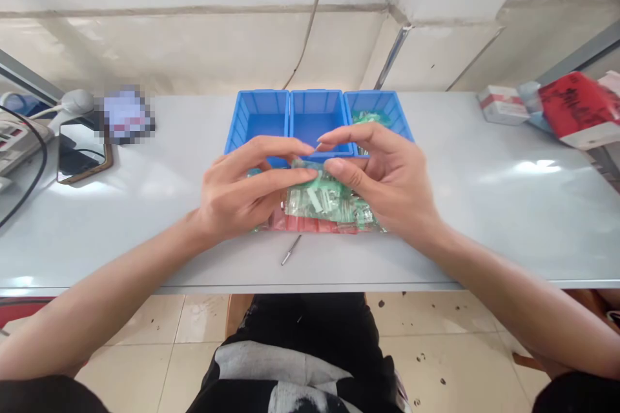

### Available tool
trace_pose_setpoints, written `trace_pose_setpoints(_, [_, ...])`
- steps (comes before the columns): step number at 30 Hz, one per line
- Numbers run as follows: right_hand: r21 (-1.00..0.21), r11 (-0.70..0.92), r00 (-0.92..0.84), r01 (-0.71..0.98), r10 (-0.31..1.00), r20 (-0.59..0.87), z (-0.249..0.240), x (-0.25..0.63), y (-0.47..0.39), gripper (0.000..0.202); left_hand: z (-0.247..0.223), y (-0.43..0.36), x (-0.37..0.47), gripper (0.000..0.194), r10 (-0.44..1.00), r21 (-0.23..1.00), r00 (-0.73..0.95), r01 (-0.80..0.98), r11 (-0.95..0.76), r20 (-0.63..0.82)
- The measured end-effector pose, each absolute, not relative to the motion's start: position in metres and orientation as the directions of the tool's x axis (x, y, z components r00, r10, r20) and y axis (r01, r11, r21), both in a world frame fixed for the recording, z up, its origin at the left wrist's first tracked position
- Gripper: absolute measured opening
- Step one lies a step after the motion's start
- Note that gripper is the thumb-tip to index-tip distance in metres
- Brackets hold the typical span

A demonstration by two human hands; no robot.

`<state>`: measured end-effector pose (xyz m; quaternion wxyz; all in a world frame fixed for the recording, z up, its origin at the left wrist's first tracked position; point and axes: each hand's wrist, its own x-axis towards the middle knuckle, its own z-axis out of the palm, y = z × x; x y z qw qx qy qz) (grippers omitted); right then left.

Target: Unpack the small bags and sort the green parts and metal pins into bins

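My left hand and my right hand meet above the table, fingertips pinching the top edge of a clear plastic bag filled with small green parts. The bag hangs between the hands over a pile of similar bags, green and red, lying on the grey table. Behind the hands stand three blue bins side by side: the left bin, the middle bin, and the right bin, which has green packets in it.
A small metal pin lies near the table's front edge. A phone, a cable and a white device sit at the far left. Red and white boxes rest at the far right. A wall stands behind the table.
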<state>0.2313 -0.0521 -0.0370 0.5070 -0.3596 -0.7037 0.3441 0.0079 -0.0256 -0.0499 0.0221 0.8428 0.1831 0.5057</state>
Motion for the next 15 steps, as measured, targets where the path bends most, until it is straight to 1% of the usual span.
trace_pose_setpoints(2, [-0.848,0.508,-0.23,0.15,0.852,0.47,-0.039,0.229,-0.053,0.017,-0.05,-0.027,0.008,0.03,0.335,0.238,0.42,0.267,-0.934,0.843])
trace_pose_setpoints(3, [-0.835,0.527,-0.234,0.16,0.842,0.486,-0.04,0.228,-0.053,0.018,-0.05,-0.029,0.008,0.028,0.365,0.277,0.413,0.259,-0.925,0.834])
trace_pose_setpoints(5, [-0.765,0.611,-0.254,0.204,0.787,0.561,-0.042,0.23,-0.055,0.032,-0.047,-0.032,0.007,0.023,0.48,0.407,0.366,0.262,-0.875,0.797])
trace_pose_setpoints(6, [-0.687,0.683,-0.274,0.247,0.73,0.627,-0.043,0.232,-0.055,0.042,-0.046,-0.034,0.007,0.02,0.56,0.495,0.322,0.266,-0.828,0.764])
trace_pose_setpoints(7, [-0.569,0.762,-0.303,0.309,0.646,0.701,-0.044,0.235,-0.055,0.052,-0.045,-0.035,0.006,0.017,0.644,0.588,0.278,0.263,-0.765,0.712])
trace_pose_setpoints(8, [-0.419,0.824,-0.345,0.38,0.547,0.762,-0.046,0.238,-0.056,0.06,-0.043,-0.036,0.006,0.019,0.722,0.678,0.246,0.247,-0.692,0.647])
trace_pose_setpoints(9, [-0.27,0.852,-0.393,0.449,0.459,0.796,-0.047,0.241,-0.056,0.063,-0.042,-0.036,0.006,0.025,0.785,0.756,0.231,0.218,-0.618,0.575])
trace_pose_setpoints(10, [-0.148,0.85,-0.429,0.506,0.397,0.811,-0.048,0.244,-0.055,0.062,-0.041,-0.035,0.005,0.034,0.83,0.815,0.23,0.183,-0.549,0.508])
trace_pose_setpoints(11, [-0.082,0.829,-0.442,0.553,0.376,0.814,-0.048,0.246,-0.055,0.057,-0.041,-0.034,0.005,0.042,0.858,0.856,0.24,0.15,-0.495,0.454])
trace_pose_setpoints(12, [-0.071,0.804,-0.431,0.591,0.389,0.814,-0.048,0.248,-0.055,0.051,-0.041,-0.033,0.005,0.047,0.873,0.881,0.255,0.126,-0.456,0.416])
trace_pose_setpoints(13, [-0.095,0.782,-0.404,0.615,0.417,0.815,-0.048,0.249,-0.054,0.044,-0.042,-0.031,0.005,0.046,0.881,0.895,0.263,0.111,-0.432,0.393])
trace_pose_setpoints(15, [-0.125,0.762,-0.359,0.635,0.435,0.826,-0.046,0.249,-0.053,0.034,-0.042,-0.03,0.005,0.037,0.886,0.901,0.255,0.102,-0.423,0.387])
